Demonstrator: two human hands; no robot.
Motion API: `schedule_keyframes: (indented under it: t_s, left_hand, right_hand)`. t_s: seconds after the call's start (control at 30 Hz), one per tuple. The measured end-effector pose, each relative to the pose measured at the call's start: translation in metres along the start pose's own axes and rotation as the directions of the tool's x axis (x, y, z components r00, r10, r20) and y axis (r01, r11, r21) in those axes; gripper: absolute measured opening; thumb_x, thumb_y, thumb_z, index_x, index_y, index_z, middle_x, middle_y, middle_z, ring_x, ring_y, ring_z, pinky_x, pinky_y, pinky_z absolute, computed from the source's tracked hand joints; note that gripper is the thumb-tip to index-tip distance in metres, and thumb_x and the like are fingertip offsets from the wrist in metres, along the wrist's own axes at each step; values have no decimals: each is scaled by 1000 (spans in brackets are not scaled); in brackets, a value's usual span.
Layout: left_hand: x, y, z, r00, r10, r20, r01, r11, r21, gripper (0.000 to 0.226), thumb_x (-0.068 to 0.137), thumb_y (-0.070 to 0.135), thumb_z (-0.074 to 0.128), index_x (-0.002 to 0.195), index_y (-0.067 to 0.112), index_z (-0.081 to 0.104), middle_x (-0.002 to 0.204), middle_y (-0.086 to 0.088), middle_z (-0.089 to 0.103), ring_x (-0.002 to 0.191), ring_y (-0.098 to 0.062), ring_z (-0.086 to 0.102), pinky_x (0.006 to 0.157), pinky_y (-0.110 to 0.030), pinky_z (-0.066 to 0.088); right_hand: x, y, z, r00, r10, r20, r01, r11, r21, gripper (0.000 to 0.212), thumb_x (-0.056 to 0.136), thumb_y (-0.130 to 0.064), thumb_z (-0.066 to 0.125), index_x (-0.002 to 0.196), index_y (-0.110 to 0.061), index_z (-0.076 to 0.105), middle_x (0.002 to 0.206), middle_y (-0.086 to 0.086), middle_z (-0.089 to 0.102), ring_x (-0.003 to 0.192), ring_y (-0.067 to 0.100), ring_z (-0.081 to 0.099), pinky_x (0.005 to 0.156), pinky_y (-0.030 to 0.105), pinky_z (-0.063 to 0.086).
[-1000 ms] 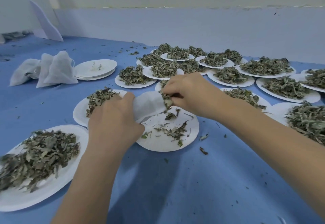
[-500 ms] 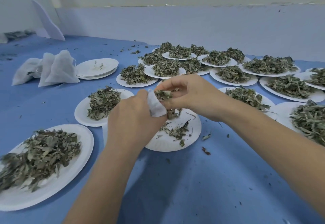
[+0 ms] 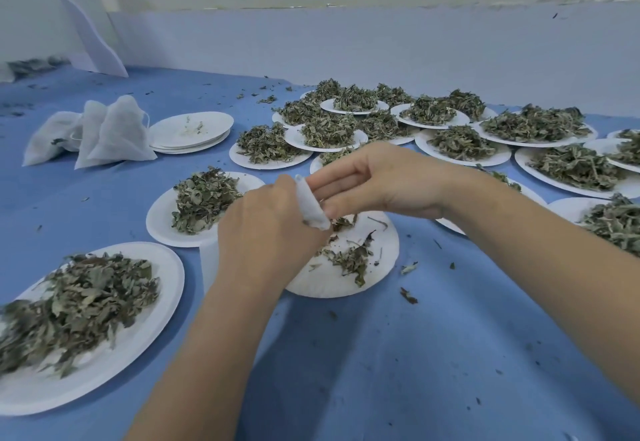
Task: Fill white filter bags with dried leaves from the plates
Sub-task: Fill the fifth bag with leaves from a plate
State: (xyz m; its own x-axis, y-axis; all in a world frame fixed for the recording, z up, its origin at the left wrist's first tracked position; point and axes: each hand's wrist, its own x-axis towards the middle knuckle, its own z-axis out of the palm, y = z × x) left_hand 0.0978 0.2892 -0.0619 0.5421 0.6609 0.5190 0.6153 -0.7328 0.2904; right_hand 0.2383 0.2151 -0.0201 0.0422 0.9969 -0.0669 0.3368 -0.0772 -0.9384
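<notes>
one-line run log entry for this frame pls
step: filling filter bag | left hand: holds bag | right hand: fingers at bag mouth | plate below: few leaves left | filled bags: far left

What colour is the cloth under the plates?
Blue cloth, flecked with leaf crumbs; the head view shows it plainly.

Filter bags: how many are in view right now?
4. Three filled filter bags sit together at far left on the blue cloth, beside the stack of empty plates. One bag is held between the hands. Others may be hidden.
</notes>
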Motion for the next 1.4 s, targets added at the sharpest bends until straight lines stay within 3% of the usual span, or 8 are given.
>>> schedule_keyframes:
  t_s: [0.1, 0.3, 0.4, 0.5, 0.67, 0.77, 0.9, 1.4]
  left_hand:
    - [1, -1, -1, 999, -21, -28, 21, 1000, 1, 26, 78, 40, 55, 81, 14, 49, 66, 1, 49, 69, -30, 52, 56, -31, 34]
    - [-3, 10, 0, 982, 172, -84, -179, 980, -85, 36, 63, 25, 72, 69, 12, 39, 63, -10, 57, 58, -31, 50, 53, -29, 24]
    - [-2, 10, -4, 975, 201, -94, -210, 974, -88, 46, 58, 39, 76, 73, 11, 44, 66, -4, 56, 60, -30, 54, 53, -27, 25]
    - [-2, -6, -13, 981, 195, -1, -194, 976, -96, 65, 51, 54, 73, 96, 15, 49, 82, 4, 54, 72, -24, 53, 59, -29, 31]
    - [-1, -27, -17, 994, 104, 44, -97, 985, -142, 40, 62, 17, 68, 92, 18, 42, 78, 5, 46, 76, -27, 47, 57, -33, 34]
    - [0, -29, -14, 999, 43, 10, -41, 987, -154, 37, 64, 14, 67, 92, 15, 41, 79, 2, 45, 75, -26, 42, 56, -32, 28]
    - [2, -31, -12, 996, -79, -32, 71, 980, -186, 36, 66, 16, 69, 89, 12, 41, 78, -2, 45, 73, -26, 40, 57, -32, 28]
    - [3, -32, -14, 990, -143, -17, 136, 966, -220, 35, 67, 15, 68, 92, 11, 44, 79, -4, 47, 74, -26, 40, 58, -33, 28]
  right_hand:
    - [-1, -2, 0, 996, -10, -92, 12, 999, 29, 26, 77, -1, 68, 103, -5, 68, 98, 12, 72, 87, 16, 70, 73, 17, 54]
    - [15, -2, 32, 968, -115, -225, -2, 886, -463, 14, 66, 7, 57, 69, 1, 70, 64, 21, 65, 57, 22, 58, 60, 43, 56]
    - [10, -5, 26, 991, -92, -99, 54, 943, -330, 19, 66, 12, 52, 68, 0, 67, 51, 3, 57, 51, 10, 49, 48, 24, 44]
    - [3, -8, 19, 993, -117, -24, 110, 975, -194, 30, 76, 3, 62, 88, -24, 69, 62, -14, 69, 52, -2, 51, 46, 9, 35]
    - [3, -8, 7, 968, -183, -172, 155, 975, -160, 22, 79, -5, 67, 93, -22, 69, 83, -4, 74, 72, 7, 67, 58, 18, 53]
    - [-2, 1, -2, 926, -182, -330, 15, 894, -449, 22, 87, -11, 55, 94, -24, 71, 85, -8, 71, 77, 8, 67, 69, 24, 55]
    - [6, 20, 8, 984, -3, -177, -148, 535, -832, 46, 89, 0, 37, 123, -23, 55, 122, 6, 53, 109, 21, 52, 92, 30, 43]
    - [-4, 23, 26, 988, -77, 131, 152, 492, -857, 65, 77, 14, 35, 124, -26, 56, 136, -10, 51, 125, 14, 45, 102, 22, 31]
